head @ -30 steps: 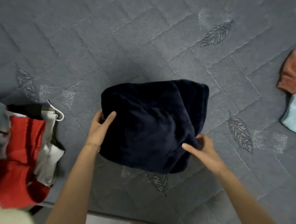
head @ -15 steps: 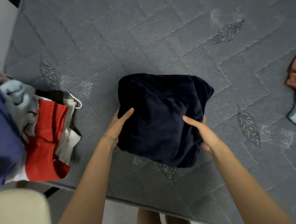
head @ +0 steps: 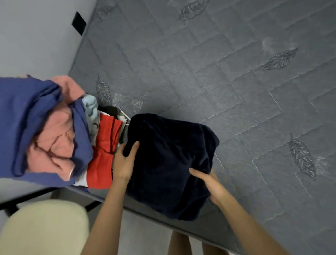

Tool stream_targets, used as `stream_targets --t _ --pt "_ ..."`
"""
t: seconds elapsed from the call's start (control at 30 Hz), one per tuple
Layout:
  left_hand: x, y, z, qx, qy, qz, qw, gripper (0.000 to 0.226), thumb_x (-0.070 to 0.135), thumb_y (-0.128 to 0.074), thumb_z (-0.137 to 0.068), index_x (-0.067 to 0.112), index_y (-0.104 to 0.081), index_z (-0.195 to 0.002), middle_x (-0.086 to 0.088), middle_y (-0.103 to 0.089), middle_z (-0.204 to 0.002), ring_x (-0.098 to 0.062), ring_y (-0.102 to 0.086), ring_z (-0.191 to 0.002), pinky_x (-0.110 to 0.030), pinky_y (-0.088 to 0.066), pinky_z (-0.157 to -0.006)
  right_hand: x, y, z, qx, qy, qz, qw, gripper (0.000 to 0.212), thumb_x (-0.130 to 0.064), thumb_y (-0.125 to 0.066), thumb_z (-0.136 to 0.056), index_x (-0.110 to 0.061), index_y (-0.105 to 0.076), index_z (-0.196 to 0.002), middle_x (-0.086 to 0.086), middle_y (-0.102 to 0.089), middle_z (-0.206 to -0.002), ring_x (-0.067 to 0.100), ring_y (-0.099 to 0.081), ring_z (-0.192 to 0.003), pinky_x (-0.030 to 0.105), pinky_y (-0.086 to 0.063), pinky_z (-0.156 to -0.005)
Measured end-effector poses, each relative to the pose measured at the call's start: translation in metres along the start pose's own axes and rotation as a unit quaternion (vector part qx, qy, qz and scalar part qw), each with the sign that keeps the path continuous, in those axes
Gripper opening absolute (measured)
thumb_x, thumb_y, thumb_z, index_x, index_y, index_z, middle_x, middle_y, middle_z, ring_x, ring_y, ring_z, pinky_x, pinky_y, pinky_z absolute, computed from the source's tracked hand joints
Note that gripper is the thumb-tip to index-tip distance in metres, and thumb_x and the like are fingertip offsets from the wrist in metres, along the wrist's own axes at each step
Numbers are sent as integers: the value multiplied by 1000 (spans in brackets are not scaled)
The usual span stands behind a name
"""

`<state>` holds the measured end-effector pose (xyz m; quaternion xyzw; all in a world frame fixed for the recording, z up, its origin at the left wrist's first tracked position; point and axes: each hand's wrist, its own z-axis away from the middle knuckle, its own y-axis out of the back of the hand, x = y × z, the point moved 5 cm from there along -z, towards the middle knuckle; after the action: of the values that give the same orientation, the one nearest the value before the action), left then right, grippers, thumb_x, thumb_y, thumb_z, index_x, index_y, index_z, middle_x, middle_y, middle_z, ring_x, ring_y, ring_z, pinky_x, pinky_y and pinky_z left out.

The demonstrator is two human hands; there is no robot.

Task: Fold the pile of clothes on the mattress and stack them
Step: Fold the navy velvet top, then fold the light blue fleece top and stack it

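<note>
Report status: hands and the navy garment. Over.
Hands: left hand grips navy garment at its left side, right hand at its right. Garment folded, at near edge of mattress. The clothes stack lies just beyond left hand; nothing between.

The folded garment (head: pixel 170 161) was plain dark navy. The mattress (head: pixel 238 86) was grey, quilted, with stitched leaf motifs. There were also a blue cloth (head: pixel 20 113), a salmon-pink cloth (head: pixel 53 139), a red piece (head: pixel 105 148) and a pale blue piece (head: pixel 90 106)
</note>
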<state>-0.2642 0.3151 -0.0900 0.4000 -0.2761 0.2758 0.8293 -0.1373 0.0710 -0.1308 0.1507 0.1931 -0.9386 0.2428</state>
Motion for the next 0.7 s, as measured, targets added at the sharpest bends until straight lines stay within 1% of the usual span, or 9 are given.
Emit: stream_targets --t 0.13,0.23,0.33,0.4,0.47,0.5,0.57,0.6,0.7 --pt "-21 -8 -8 -24 0 -46 999 43 31 -51 -99 7 -48 -134 3 -52 -124 -11 -47 -118 -15 -29 -92 17 -9 -14 62 71 -4 996 74 -19 -82 -75 -32 -43 -137 -9 -63 -124 13 -62 -111 37 -48 -98" --pt "-47 -18 -22 -27 9 -74 997 41 34 -48 -99 6 -51 -129 -12 -60 -126 -28 -54 -121 -26 -37 -95 22 -6 -22 96 81 18 992 76 -15 -79 -78 -31 -36 -139 -6 -57 -130 14 -57 -111 36 -46 -97" --pt "-49 -20 -24 3 1 -90 996 42 30 -49 -99 4 -48 -132 -16 -57 -130 -31 -52 -123 -27 -37 -97 22 -3 -26 134 83 75 985 88 -22 -83 -75 -30 -29 -145 0 -50 -139 19 -52 -119 39 -43 -103" --pt "-35 -17 -12 47 -67 -101 991 49 26 -49 -100 2 -39 -141 -16 -46 -143 -30 -42 -134 -25 -29 -106 11 0 -17 259 137 195 936 107 -31 -86 -70 -31 -17 -151 7 -37 -148 25 -38 -133 44 -34 -111" --pt "-16 -19 8 81 -186 -151 967 57 32 -45 -100 3 -29 -147 -19 -31 -152 -30 -27 -143 -33 -20 -116 -7 -8 2 366 245 327 836 108 -34 -84 -71 -24 -15 -154 13 -27 -153 30 -27 -140 47 -25 -113" --pt "-9 -25 19 72 -249 -193 946 59 36 -42 -99 7 -28 -148 -19 -26 -155 -30 -21 -145 -37 -16 -118 -15 -16 10 376 314 369 790 99 -32 -81 -76 -22 -19 -153 14 -25 -154 30 -25 -141 47 -22 -114" --pt "-7 -46 34 15 -344 -309 886 58 41 -41 -97 16 -31 -149 -17 -22 -157 -32 -16 -146 -44 -11 -119 -22 -37 14 322 410 444 729 74 -31 -68 -88 -24 -28 -150 10 -23 -156 28 -20 -145 45 -15 -117" --pt "-9 -56 38 -15 -367 -368 854 58 43 -39 -97 19 -33 -149 -16 -22 -157 -33 -16 -147 -48 -11 -119 -19 -46 8 281 418 492 710 64 -34 -60 -92 -26 -31 -148 9 -22 -157 28 -16 -146 46 -12 -119" --pt "-23 -73 30 -53 -357 -475 803 59 49 -32 -95 23 -36 -149 -14 -24 -157 -35 -16 -146 -59 -17 -114 -1 -52 -14 198 336 599 699 59 -47 -37 -94 -33 -24 -149 6 -14 -161 26 -3 -148 55 -14 -118"
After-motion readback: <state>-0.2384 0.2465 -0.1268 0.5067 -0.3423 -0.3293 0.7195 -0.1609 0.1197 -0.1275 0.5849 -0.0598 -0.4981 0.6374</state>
